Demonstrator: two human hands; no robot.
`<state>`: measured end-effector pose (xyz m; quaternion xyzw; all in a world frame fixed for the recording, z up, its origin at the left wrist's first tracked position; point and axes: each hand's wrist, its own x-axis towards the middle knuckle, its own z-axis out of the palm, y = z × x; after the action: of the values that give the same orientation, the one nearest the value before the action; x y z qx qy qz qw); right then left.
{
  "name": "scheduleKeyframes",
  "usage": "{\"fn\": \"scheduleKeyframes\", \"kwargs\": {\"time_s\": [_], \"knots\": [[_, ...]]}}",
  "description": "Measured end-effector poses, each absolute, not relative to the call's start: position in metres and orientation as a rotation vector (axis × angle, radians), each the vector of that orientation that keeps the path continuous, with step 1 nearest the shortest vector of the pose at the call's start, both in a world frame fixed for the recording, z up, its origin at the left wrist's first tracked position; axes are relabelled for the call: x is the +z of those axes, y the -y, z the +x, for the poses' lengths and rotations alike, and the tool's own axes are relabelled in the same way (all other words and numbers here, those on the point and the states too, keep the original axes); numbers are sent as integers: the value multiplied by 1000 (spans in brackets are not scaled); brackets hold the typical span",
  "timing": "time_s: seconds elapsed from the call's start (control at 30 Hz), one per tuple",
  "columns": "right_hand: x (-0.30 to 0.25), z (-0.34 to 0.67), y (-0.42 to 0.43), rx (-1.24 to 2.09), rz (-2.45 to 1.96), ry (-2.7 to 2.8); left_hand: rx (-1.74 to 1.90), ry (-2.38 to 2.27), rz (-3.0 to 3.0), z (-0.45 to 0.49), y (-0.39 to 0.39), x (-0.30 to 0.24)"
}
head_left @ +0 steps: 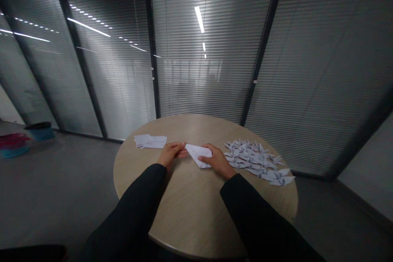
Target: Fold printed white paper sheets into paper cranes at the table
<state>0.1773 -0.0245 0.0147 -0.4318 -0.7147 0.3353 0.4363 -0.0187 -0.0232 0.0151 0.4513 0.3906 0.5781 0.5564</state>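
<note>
"Folded white paper (199, 155)?"

"Centre of the round wooden table (196, 217), far from the near edge. Right hand (216, 161) half-closed, grasping it. Left hand (172, 154) open, fingers at its left tip."

"Neighbours?"

"Paper cranes (254, 159) just right; white paper slips (150, 141) far left."

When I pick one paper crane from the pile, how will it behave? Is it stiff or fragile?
The paper crane will probably feel very light, since it looks folded from thin white paper. Its pointed wings may crush under a firm pinch. Pushing it may drag neighbouring cranes, because the pile overlaps.
</note>
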Motion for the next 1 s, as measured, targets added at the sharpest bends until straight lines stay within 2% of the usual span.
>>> {"fn": "scheduleKeyframes", "kwargs": {"time_s": [0.57, 0.8, 1.0], "knots": [[8, 172, 22, 898, -997, 1764, 1637, -936, 955, 0, 21, 6], [8, 169, 24, 945, -1005, 1649, 1491, -869, 1070, 8, 29, 9], [6, 168, 22, 968, -992, 1681, 1545, -895, 1095, 7, 28, 7]]}}
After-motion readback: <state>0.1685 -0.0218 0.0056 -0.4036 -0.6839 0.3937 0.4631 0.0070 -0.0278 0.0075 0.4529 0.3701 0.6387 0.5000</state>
